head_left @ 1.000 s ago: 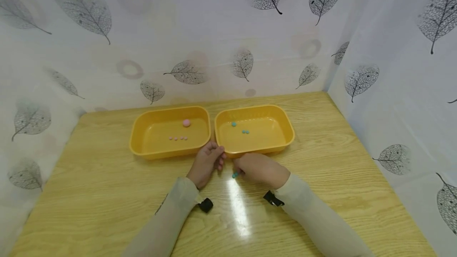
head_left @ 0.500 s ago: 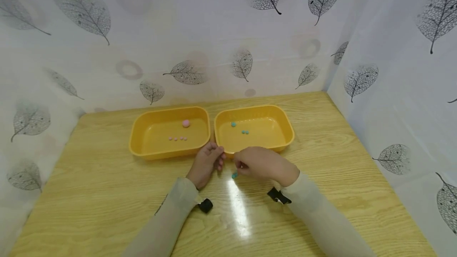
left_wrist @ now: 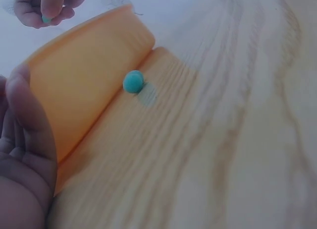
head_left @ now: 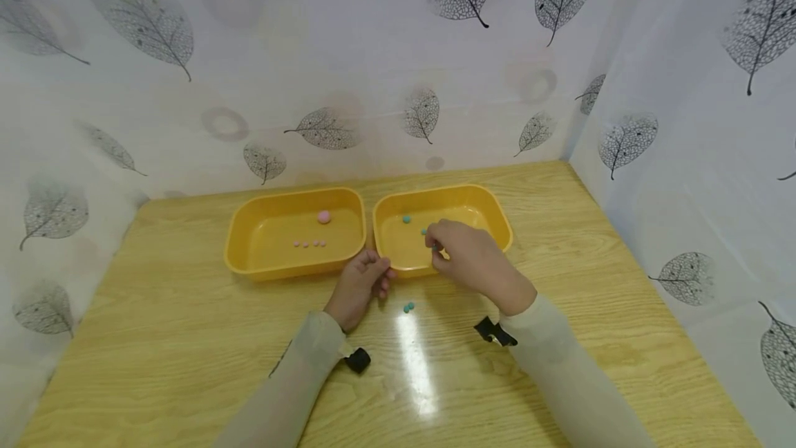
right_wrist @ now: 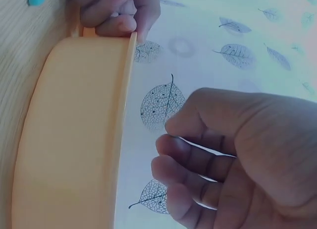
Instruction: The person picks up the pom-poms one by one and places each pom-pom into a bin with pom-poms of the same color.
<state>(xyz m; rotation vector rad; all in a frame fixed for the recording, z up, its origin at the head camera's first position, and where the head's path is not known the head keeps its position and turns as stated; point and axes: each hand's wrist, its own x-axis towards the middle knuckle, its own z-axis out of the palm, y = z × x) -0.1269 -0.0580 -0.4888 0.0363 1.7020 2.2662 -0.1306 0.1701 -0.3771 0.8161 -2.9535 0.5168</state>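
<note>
rh [head_left: 474,259] pinches teal ball [left_wrist: 46,20] abv r tray [head_left: 404,252] lh [head_left: 361,287] touches

My right hand [head_left: 475,258] hides some of the floor and near rim of the right yellow tray [head_left: 412,270]. My fingers [left_wrist: 52,6] mostly cover the teal ball [left_wrist: 46,19] I pinch. The 4 pink balls [head_left: 305,245] are too small to read their surface. The left wrist view crops my left hand [left_wrist: 25,149]; both sleeves [head_left: 267,393] leave the head view's bottom edge.
</note>
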